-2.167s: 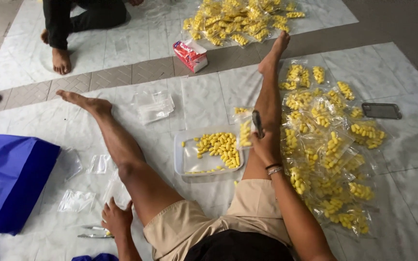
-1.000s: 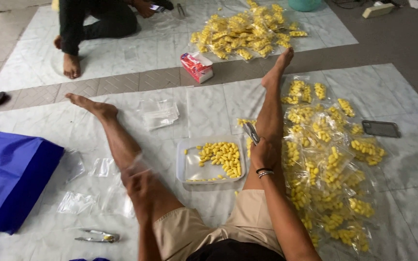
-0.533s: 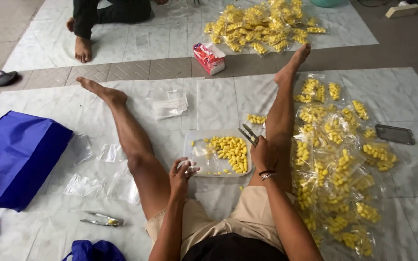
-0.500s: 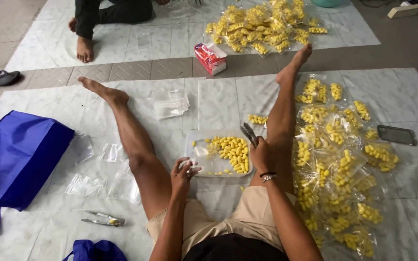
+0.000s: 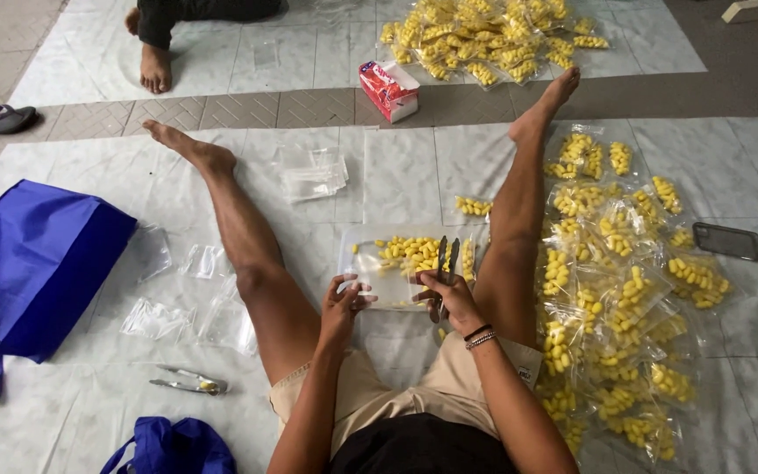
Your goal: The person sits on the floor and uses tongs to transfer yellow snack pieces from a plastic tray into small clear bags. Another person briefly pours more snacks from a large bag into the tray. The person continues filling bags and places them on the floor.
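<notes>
The person sits on the floor with legs spread; a clear tray (image 5: 379, 281) of small yellow pieces (image 5: 410, 254) lies between the thighs. The right hand (image 5: 454, 298) has its fingers clamped on a pair of tongs (image 5: 446, 263). The tongs' long axis runs almost straight away from the body, tips pointing forward into the tray, the two arms slightly parted over the yellow pieces. The left hand (image 5: 341, 303) rests at the tray's near left edge, fingers loosely curled and partly apart, touching the thin clear plastic there; whether it pinches a bag or only the tray's rim cannot be told. In my judgement, good practice here is to steady the plastic with the left hand, keep the tongs low and in line with the forearm, and close them gently on the pieces so none scatter. Filled bags (image 5: 625, 290) lie heaped just beyond the right leg; empty bags (image 5: 313, 171) lie past the left knee. A second pair of tongs (image 5: 188, 381) lies near the left hip, and a blue bag (image 5: 32, 263) sits further left.
</notes>
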